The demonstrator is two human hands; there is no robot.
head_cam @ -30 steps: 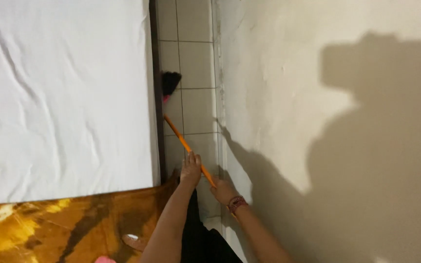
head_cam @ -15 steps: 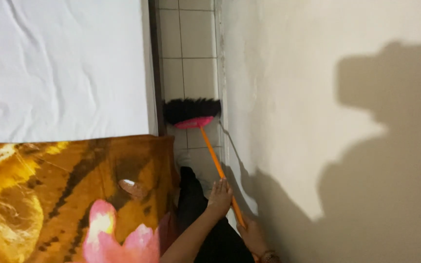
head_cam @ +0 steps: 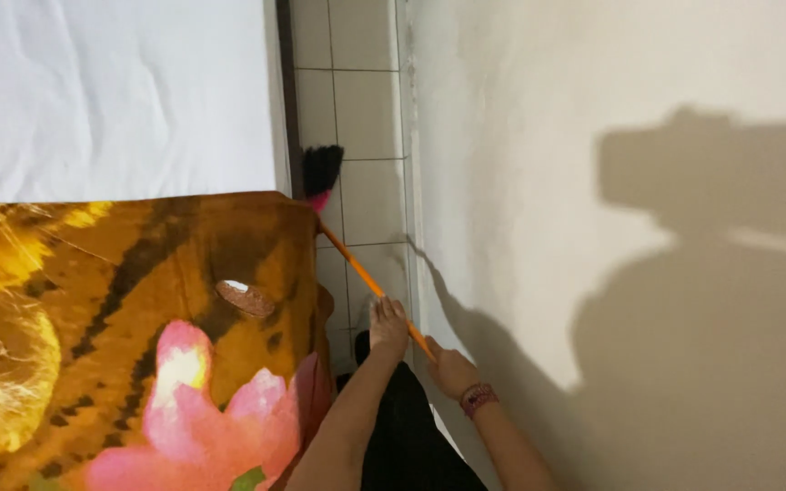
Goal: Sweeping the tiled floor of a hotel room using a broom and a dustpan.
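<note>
Grip, left hand (head_cam: 387,325): fingers wrapped around the orange broom handle (head_cam: 366,277), partway down the shaft, forearm running out of the lower edge of the view. Grip, right hand (head_cam: 450,368): closed on the same handle at its upper end, nearer the wall; a dark red beaded bracelet (head_cam: 477,397) sits on that wrist. Both hands lie close together on the shaft, left ahead of right.

Handle runs slanted from the hands toward the bed. Broom head (head_cam: 322,175): black bristles with a pink base, resting on the tiled floor (head_cam: 357,100) right at the bed's edge, partly tucked against the dark bed frame (head_cam: 286,91).

Floor strip: pale square tiles, narrow, between bed and wall.

Bed: white sheet (head_cam: 111,91) over the far part; orange and brown patterned blanket (head_cam: 120,318) with a pink flower print over the near part, its edge hanging toward the floor gap.

Wall (head_cam: 548,136): cream, plain, carrying the person's shadow (head_cam: 702,300). Dark trousers (head_cam: 402,427) visible below the forearms
</note>
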